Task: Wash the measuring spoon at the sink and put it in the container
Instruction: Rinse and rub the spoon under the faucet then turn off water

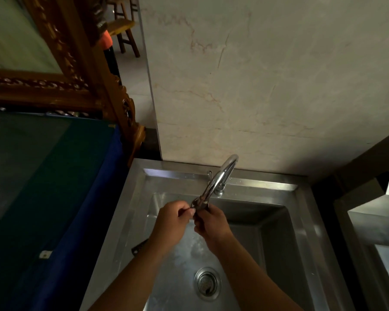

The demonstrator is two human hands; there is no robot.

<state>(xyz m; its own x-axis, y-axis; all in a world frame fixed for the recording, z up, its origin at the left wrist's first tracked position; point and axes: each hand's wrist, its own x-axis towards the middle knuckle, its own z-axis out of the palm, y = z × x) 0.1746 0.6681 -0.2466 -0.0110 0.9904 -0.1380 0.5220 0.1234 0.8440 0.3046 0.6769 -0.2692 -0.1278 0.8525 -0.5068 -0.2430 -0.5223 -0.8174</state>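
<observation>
Both hands meet over the steel sink [305,221], right under the spout of the curved chrome faucet [220,178]. A small dark metal measuring spoon [198,203] shows between them, mostly hidden by fingers. My left hand [173,221] pinches it from the left with closed fingers. My right hand [211,223] grips it from the right. Whether water runs from the spout I cannot tell. No container is in view.
The sink drain [207,283] lies in the wet basin floor below my forearms. A dark flat object [139,246] rests on the sink's left rim. A blue-green covered surface [43,187] is on the left, a carved wooden frame [81,70] behind it, another steel unit [373,232] on the right.
</observation>
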